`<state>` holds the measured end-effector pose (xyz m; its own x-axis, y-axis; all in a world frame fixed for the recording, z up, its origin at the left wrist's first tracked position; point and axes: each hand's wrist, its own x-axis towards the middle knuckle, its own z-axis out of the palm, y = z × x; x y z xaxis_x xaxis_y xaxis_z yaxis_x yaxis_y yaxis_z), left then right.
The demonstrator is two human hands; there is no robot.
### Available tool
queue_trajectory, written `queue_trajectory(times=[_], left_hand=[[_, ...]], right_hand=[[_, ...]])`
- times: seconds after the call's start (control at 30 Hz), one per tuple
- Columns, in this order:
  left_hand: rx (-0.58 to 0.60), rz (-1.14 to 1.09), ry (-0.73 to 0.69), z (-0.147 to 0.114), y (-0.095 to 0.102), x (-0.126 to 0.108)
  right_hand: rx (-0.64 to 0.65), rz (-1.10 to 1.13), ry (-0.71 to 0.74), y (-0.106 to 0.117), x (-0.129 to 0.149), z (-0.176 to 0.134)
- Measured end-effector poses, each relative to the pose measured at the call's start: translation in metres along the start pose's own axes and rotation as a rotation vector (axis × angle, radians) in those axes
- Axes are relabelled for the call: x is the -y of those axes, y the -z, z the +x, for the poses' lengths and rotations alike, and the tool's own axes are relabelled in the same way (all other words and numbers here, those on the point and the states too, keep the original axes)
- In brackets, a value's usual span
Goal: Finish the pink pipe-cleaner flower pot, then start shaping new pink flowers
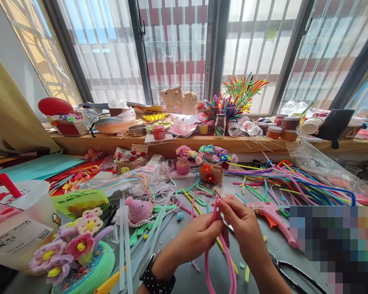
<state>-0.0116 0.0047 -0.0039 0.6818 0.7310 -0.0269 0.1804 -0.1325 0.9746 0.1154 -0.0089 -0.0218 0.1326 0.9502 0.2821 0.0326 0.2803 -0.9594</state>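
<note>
A length of pink pipe cleaner (206, 261) is bent into loops and hangs down from my hands. My left hand (204, 234), with a black dotted band on the wrist, pinches it from the left. On the right, the fingertips of my right hand (237, 218) close on its upper bend, close beside my left fingers. Just right of my right hand lies a pink glue gun (277, 218) with an orange trigger. Black-handled scissors (294, 273) rest at the lower right, partly cut off by a blurred patch.
Bundles of coloured pipe cleaners (306, 181) lie at the right. A drink cup (15, 220), a pipe-cleaner flower pot (82, 261) and clear glue sticks (125, 245) stand or lie at left. Behind are a flower box (211, 173) and a crowded windowsill (190, 143).
</note>
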Motion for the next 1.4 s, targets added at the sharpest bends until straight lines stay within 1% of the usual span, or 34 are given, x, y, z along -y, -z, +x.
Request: queue_trajectory(times=[0.1, 0.23, 0.3, 0.4, 0.47, 0.53, 0.6, 0.7, 0.8, 0.87, 0.97, 1.03, 1.13, 1.23, 1.33, 1.4], left_hand=[[0.084, 0.077, 0.012, -0.001, 0.0, -0.002], [0.14, 0.104, 0.035, -0.001, 0.001, -0.002], [0.128, 0.083, 0.014, 0.0, 0.001, -0.001], [0.075, 0.044, -0.048, 0.002, 0.001, 0.001], [0.056, -0.021, -0.073, 0.004, 0.0, 0.004], [0.052, -0.166, -0.047, 0.006, -0.002, 0.007], [0.06, -0.348, 0.021, 0.007, -0.003, 0.01], [0.139, -0.551, 0.115, 0.005, -0.004, 0.012], [0.209, -0.619, 0.174, 0.002, -0.003, 0.009], [0.213, -0.627, 0.195, 0.001, -0.003, 0.007], [0.214, -0.604, 0.2, 0.002, -0.004, 0.005], [0.19, -0.568, 0.182, 0.003, -0.005, 0.005], [0.111, -0.522, 0.113, 0.004, -0.007, 0.006], [0.028, -0.502, 0.047, 0.005, -0.009, 0.006], [-0.056, -0.495, 0.026, 0.007, -0.011, 0.007], [-0.089, -0.48, 0.007, 0.008, -0.012, 0.009]], right_hand=[[0.031, 0.008, 0.033, -0.001, 0.001, 0.001], [0.099, 0.044, 0.035, 0.0, 0.0, 0.001], [0.078, 0.045, 0.027, 0.0, -0.001, 0.0], [-0.005, 0.102, -0.027, 0.0, -0.004, 0.0], [-0.038, 0.163, -0.082, 0.0, -0.005, 0.0], [-0.063, 0.176, -0.098, 0.0, -0.005, 0.0], [-0.097, 0.148, -0.058, 0.0, -0.005, 0.001], [-0.095, 0.146, -0.011, -0.001, -0.005, 0.0], [-0.04, 0.113, 0.032, -0.001, -0.004, 0.0], [0.017, 0.039, 0.065, -0.001, -0.004, 0.0], [0.09, -0.033, 0.048, 0.001, -0.004, 0.002], [0.077, -0.005, 0.022, 0.001, -0.004, 0.002], [0.038, 0.134, -0.041, 0.002, -0.005, 0.002], [0.055, 0.264, -0.116, 0.001, -0.005, 0.001], [0.026, 0.365, -0.135, 0.0, -0.006, 0.001], [0.0, 0.422, -0.138, 0.0, -0.007, 0.001]])
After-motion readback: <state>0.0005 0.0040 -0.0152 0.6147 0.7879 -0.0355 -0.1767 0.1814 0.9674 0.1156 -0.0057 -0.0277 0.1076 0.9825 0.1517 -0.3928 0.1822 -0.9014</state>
